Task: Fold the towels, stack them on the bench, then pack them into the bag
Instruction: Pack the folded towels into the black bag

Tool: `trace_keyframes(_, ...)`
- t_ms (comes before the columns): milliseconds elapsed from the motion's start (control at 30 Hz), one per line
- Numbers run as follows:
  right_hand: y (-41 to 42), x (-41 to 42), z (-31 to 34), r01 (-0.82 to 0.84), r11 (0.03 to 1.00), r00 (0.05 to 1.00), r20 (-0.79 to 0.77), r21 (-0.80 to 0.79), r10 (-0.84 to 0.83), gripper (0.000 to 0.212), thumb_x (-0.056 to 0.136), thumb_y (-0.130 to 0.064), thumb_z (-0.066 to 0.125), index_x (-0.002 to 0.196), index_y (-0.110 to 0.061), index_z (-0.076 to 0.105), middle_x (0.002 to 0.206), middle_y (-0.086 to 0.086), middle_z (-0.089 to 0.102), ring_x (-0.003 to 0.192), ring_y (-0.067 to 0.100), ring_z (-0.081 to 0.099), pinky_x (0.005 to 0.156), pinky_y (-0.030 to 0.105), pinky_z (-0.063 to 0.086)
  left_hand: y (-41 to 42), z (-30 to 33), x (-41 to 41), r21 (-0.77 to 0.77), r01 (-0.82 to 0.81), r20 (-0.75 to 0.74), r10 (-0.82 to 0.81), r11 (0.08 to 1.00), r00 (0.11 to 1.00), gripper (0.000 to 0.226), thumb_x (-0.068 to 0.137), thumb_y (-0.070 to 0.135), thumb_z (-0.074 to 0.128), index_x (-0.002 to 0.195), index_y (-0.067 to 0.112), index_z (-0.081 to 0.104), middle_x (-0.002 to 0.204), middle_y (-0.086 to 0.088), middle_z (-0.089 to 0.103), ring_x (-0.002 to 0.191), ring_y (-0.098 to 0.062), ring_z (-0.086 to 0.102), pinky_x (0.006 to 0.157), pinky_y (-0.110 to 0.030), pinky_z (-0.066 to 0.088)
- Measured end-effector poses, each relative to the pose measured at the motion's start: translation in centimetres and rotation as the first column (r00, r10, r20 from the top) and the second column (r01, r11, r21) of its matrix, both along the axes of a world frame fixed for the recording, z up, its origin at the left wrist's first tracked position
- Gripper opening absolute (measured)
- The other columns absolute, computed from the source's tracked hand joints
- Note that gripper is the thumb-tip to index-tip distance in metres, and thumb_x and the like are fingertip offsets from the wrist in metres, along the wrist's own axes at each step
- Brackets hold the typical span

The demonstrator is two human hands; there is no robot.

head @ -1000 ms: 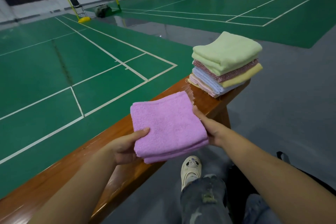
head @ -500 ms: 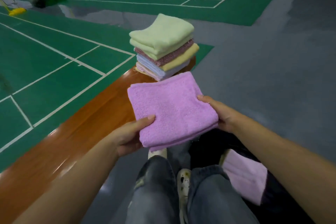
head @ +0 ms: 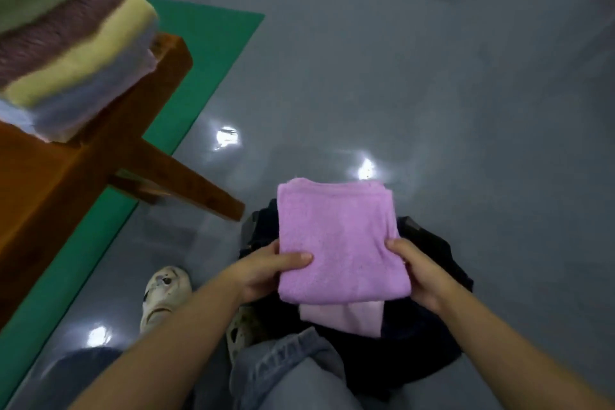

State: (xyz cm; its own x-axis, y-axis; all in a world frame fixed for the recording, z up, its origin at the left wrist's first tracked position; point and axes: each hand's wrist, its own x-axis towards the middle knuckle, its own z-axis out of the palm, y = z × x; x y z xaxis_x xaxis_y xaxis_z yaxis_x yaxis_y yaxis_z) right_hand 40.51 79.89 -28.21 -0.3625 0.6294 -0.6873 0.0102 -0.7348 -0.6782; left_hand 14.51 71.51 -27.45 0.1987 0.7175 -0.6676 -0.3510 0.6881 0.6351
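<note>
I hold a folded purple towel (head: 339, 243) flat over the open black bag (head: 429, 336) on the floor. My left hand (head: 266, 268) grips its left edge and my right hand (head: 416, 271) grips its right edge. A lighter pink towel (head: 346, 318) lies inside the bag just beneath it. A stack of several folded towels (head: 76, 53), green on top, sits on the end of the wooden bench (head: 50, 196) at the upper left, blurred.
The bench's slanted leg (head: 186, 183) reaches toward the bag. My jeans-covered knee (head: 286, 373) and white shoes (head: 163, 296) are at the bottom. Grey glossy floor (head: 432, 76) surrounds the bag; a green court mat (head: 206, 53) runs along the bench.
Both hands carried the purple towel off the bench, rightward and down, to above the bag. My view swung down and right, so the stack now sits at the upper left.
</note>
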Motion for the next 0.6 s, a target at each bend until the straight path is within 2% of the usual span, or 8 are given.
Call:
trace_keyframes(33,-0.1,0.9,-2.1,0.043,0.998,0.999,0.014,-0.041,-0.043,0.094,0.037,-0.042,0.090,0.117,-0.004,0.058,0.105,0.012,0.069,0.091,0.021,0.067,0.075,0.032,0.053,0.7,-2.1,0.3,-0.021,0.036,0.008,-0.035,0.999,0.999,0.106,0.046,0.027,0.096,0.137,0.011,0.043,0.125,-0.009,0.065,0.114,-0.024,0.062,0.086,-0.035,0.053)
trace_keyframes(67,-0.5,1.5,-3.4,0.073,0.994,0.997,0.018,-0.079,-0.072,0.100,0.033,-0.041,0.090,0.119,-0.005,0.056,0.105,0.011,0.069,0.091,0.022,0.066,0.074,0.033,0.052,1.0,-3.9,0.6,-0.037,0.058,0.014,-0.058,0.998,0.998,0.103,0.051,0.024,0.093,0.138,0.013,0.041,0.126,-0.007,0.064,0.115,-0.024,0.061,0.090,-0.037,0.052)
trace_keyframes(100,-0.9,2.0,-4.8,0.096,0.989,0.995,0.030,-0.112,-0.093,0.098,0.034,-0.037,0.089,0.120,-0.005,0.056,0.101,0.010,0.070,0.088,0.021,0.067,0.073,0.033,0.052,1.3,-5.6,0.8,-0.047,0.077,0.014,-0.077,0.996,0.997,0.098,0.055,0.021,0.090,0.139,0.014,0.040,0.127,-0.006,0.063,0.116,-0.024,0.060,0.092,-0.038,0.051)
trace_keyframes(200,-2.2,3.1,-8.7,0.184,0.958,0.983,0.060,-0.218,-0.175,0.072,0.046,-0.023,0.077,0.114,-0.007,0.059,0.089,0.008,0.072,0.076,0.020,0.069,0.063,0.029,0.054,2.2,-10.3,1.5,-0.080,0.173,0.029,-0.171,0.982,0.985,0.090,0.061,0.018,0.086,0.138,0.016,0.040,0.127,-0.005,0.063,0.117,-0.023,0.060,0.094,-0.037,0.051)
trace_keyframes(333,-3.9,3.2,-12.2,0.202,0.927,0.978,0.107,-0.316,-0.177,0.071,0.051,-0.015,0.073,0.120,-0.010,0.058,0.104,0.011,0.069,0.089,0.026,0.065,0.071,0.034,0.052,2.6,-14.0,1.8,-0.115,0.238,0.029,-0.237,0.964,0.971,0.078,0.066,0.009,0.080,0.134,0.019,0.043,0.129,-0.007,0.061,0.116,-0.022,0.061,0.095,-0.037,0.051)
trace_keyframes(467,-4.4,3.0,-14.5,0.265,0.899,0.964,0.096,-0.348,-0.247,0.054,0.050,-0.011,0.064,0.103,-0.012,0.061,0.084,0.007,0.069,0.077,0.024,0.064,0.068,0.033,0.050,2.2,-16.5,1.7,-0.160,0.218,0.016,-0.218,0.963,0.976,0.088,0.058,0.010,0.085,0.135,0.021,0.043,0.128,-0.005,0.061,0.115,-0.021,0.061,0.096,-0.038,0.051)
trace_keyframes(600,-4.0,3.1,-14.8,0.285,0.902,0.956,0.031,-0.324,-0.290,0.043,0.054,-0.007,0.060,0.097,-0.008,0.063,0.079,0.007,0.070,0.069,0.020,0.068,0.067,0.032,0.050,1.7,-17.3,1.8,-0.181,0.162,0.058,-0.154,0.970,0.986,0.105,0.043,0.019,0.094,0.136,0.017,0.044,0.127,-0.008,0.063,0.115,-0.025,0.061,0.096,-0.041,0.050)
